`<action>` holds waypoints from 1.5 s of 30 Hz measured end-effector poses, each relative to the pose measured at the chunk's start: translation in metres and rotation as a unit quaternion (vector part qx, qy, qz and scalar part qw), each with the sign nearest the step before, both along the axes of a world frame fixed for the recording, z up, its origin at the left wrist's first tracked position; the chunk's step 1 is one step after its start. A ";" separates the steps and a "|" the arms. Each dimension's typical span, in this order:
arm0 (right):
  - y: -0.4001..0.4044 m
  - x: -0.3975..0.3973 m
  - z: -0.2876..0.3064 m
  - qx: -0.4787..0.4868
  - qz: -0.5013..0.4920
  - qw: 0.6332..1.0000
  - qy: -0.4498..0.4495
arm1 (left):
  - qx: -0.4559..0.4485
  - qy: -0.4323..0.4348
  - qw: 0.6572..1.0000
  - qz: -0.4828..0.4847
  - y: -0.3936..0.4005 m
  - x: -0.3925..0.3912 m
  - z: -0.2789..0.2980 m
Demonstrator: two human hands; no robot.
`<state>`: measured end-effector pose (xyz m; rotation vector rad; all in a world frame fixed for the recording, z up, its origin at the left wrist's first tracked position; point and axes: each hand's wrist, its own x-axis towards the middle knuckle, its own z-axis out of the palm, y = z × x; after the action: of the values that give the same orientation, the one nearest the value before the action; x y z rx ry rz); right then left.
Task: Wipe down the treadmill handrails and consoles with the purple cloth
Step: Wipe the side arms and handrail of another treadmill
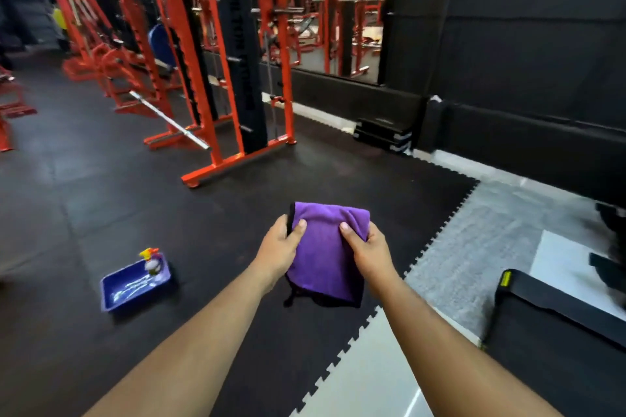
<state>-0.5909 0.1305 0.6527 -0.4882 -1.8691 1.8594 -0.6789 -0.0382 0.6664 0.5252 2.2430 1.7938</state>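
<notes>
A folded purple cloth [325,254] with a black edge hangs in front of me at chest height. My left hand [281,247] grips its upper left corner, thumb on the front face. My right hand [367,252] pinches the upper right corner in the same way. The black rear end of a treadmill [555,301], with a small yellow label, lies low at the right edge; its handrails and console are out of sight.
A blue tray [133,284] holding a spray bottle [152,262] sits on the black rubber floor at lower left. Orange racks [216,78] and a barbell [169,120] stand ahead on the left. A mirror wall, black steps [382,135] and grey floor lie to the right.
</notes>
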 end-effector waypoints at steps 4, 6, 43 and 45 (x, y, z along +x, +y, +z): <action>0.036 -0.045 0.008 0.006 -0.046 0.999 0.008 | 0.022 -0.012 1.000 -0.015 0.043 -0.050 0.001; 0.055 -0.068 0.001 -0.002 -0.068 0.998 0.014 | 0.026 -0.021 0.999 -0.028 0.068 -0.076 -0.005; 0.324 0.421 0.007 0.032 -0.815 0.575 -0.069 | 0.023 -0.010 0.624 -0.781 0.617 0.351 0.003; 0.316 0.457 0.005 0.023 -0.836 0.540 -0.096 | 0.026 -0.012 0.598 -0.801 0.619 0.395 -0.001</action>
<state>-0.1344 0.4461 0.6575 -1.6559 -0.5873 0.3243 -0.2838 0.5811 0.6657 1.6822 0.6982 0.7051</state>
